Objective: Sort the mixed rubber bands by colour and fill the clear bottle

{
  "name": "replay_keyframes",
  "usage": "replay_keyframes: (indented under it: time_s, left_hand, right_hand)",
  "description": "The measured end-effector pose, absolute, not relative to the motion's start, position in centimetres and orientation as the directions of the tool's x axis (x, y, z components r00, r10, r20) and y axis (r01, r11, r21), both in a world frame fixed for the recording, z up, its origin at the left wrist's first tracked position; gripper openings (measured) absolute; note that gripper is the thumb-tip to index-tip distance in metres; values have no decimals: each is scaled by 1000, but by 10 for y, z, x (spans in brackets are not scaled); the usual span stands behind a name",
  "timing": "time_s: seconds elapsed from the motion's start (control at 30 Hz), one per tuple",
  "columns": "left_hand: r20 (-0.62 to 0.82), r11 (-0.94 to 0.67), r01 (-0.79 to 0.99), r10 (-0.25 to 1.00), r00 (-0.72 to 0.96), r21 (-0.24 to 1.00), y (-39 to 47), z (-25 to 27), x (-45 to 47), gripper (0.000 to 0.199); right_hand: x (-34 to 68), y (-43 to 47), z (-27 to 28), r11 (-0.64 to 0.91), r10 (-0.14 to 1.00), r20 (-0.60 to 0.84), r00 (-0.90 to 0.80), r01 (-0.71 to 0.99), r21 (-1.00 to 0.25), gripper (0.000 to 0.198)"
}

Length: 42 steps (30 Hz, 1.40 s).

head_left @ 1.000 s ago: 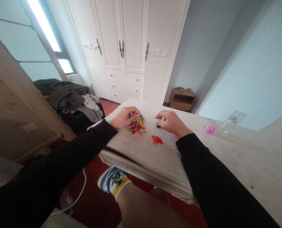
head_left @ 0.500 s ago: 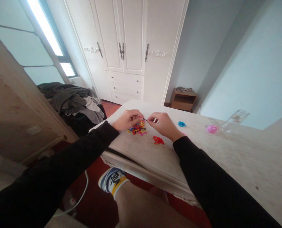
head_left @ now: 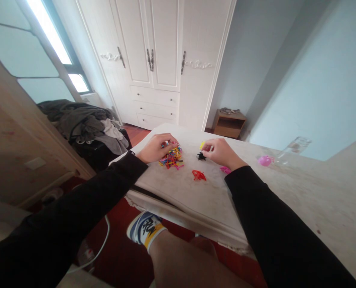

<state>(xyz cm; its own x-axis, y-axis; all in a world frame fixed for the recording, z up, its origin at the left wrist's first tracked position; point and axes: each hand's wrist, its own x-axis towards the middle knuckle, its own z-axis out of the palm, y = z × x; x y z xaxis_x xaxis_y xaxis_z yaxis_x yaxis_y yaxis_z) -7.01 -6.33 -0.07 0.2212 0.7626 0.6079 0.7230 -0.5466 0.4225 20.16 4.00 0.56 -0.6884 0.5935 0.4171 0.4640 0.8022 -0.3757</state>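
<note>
The mixed pile (head_left: 171, 159) sits at my left hand (head_left: 156, 149), the black pile (head_left: 201, 156) at my right hand (head_left: 216, 150), all on the bench (head_left: 172, 185). I can't tell whether either grip holds anything. I'd guess I'm placing a black piece; next calls for fine pinching.

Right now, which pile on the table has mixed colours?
The multicoloured pile at the left hand, mixing red, yellow, blue and pink. The black pile, red pile and pink pile to its right each show just one colour.
</note>
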Motion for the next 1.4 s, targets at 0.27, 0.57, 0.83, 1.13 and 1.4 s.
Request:
replay_keyframes:
  time_s: [0.27, 0.57, 0.83, 1.13, 1.4]
  left_hand:
    - [624, -598, 700, 731, 277, 390, -62, -2, -71, 19]
    - [607, -614, 588, 756, 245, 527, -63, -7, -70, 24]
    - [617, -639, 559, 741, 265, 528, -66, -5, -69, 23]
    - [599, -614, 639, 748, 285, 463, -65, -5, -70, 21]
    - [592, -618, 664, 742, 315, 421, -64, -8, -71, 21]
  right_hand:
    - [188, 21, 13, 867, 498, 573, -651, 396, -303, 12]
    - [159, -8, 11, 909, 394, 576, -716, 213, -358, 8]
    - [151, -14, 8, 897, 403, 551, -731, 197, -395, 12]
    - [188, 4, 27, 734, 468, 192, -862, 259, -628, 7]
    - [202, 10, 29, 698, 434, -10, -901, 343, -629, 10]
